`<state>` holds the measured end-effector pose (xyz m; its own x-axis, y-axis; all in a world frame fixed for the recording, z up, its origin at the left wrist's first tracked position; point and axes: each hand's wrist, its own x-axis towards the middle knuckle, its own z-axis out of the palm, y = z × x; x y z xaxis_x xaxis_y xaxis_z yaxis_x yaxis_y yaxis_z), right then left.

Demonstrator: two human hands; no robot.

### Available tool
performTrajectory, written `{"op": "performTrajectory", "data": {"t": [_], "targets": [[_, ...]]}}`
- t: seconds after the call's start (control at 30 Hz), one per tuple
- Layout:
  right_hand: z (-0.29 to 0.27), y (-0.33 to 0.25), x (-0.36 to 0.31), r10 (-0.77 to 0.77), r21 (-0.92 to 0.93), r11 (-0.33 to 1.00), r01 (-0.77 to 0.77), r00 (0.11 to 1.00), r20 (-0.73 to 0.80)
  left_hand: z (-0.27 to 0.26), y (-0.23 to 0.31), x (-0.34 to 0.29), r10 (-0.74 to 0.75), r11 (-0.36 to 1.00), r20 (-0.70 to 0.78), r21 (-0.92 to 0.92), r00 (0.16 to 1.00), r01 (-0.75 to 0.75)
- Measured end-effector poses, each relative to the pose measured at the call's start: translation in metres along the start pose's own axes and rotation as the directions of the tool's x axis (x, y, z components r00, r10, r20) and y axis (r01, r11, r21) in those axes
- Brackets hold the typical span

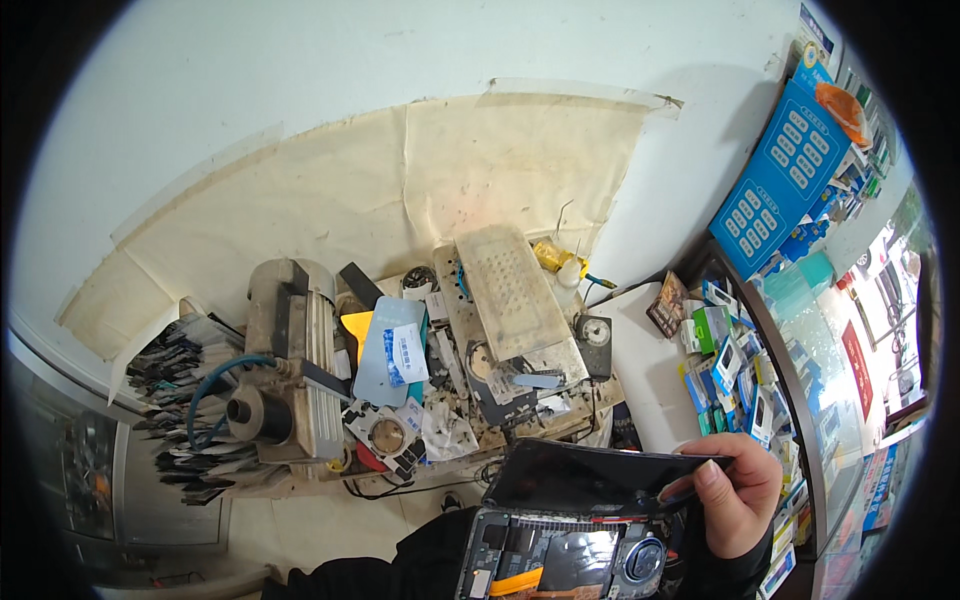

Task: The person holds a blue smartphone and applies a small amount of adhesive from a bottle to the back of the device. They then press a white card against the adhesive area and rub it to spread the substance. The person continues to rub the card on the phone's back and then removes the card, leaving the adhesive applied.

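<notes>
Below the cluttered workbench point(300, 470), right hand point(738, 493) pinches a dark glossy screen panel point(590, 475) — lifted off the opened phone point(560, 560).

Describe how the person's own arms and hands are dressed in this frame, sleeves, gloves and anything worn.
The right hand is bare, with no glove, ring or watch in view; its thumbnail is short and unpainted. A dark, black-looking sleeve covers that wrist at the lower edge. More of the same dark fabric shows at lower centre, likely the other sleeve. The left hand itself is not visible.
</notes>
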<state>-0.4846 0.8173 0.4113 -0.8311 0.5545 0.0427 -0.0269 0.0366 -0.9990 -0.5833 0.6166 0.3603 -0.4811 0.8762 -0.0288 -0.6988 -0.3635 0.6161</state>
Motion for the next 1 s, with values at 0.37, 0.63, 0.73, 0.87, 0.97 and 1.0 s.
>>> {"op": "performTrajectory", "data": {"t": [0.37,0.63,0.73,0.87,0.97,1.0], "targets": [[-0.001,0.004,0.0,-0.015,0.016,1.0,0.016,1.0,-0.014,-0.002,0.0,-0.003,-0.02,1.0,0.004,-0.005,1.0,0.02],[-0.001,0.004,0.001,-0.034,0.018,0.999,0.034,0.999,0.001,-0.001,0.001,-0.004,-0.039,0.999,0.014,-0.009,0.999,0.039],[0.0,0.003,0.001,-0.017,0.034,0.999,0.018,1.0,-0.007,-0.001,0.001,-0.004,-0.048,0.999,0.015,-0.01,0.999,0.049],[0.003,0.003,0.0,-0.121,-0.026,0.992,0.121,0.993,0.006,-0.001,0.002,-0.004,-0.058,0.998,0.015,-0.009,0.998,0.058],[0.009,0.001,-0.005,-0.16,-0.16,0.976,0.151,0.986,-0.047,-0.001,0.003,-0.004,-0.065,0.998,0.017,-0.012,0.998,0.065],[0.01,0.001,-0.006,-0.28,-0.305,0.916,0.26,0.96,-0.022,-0.001,0.003,-0.003,-0.07,0.998,0.017,-0.011,0.997,0.07]]}}
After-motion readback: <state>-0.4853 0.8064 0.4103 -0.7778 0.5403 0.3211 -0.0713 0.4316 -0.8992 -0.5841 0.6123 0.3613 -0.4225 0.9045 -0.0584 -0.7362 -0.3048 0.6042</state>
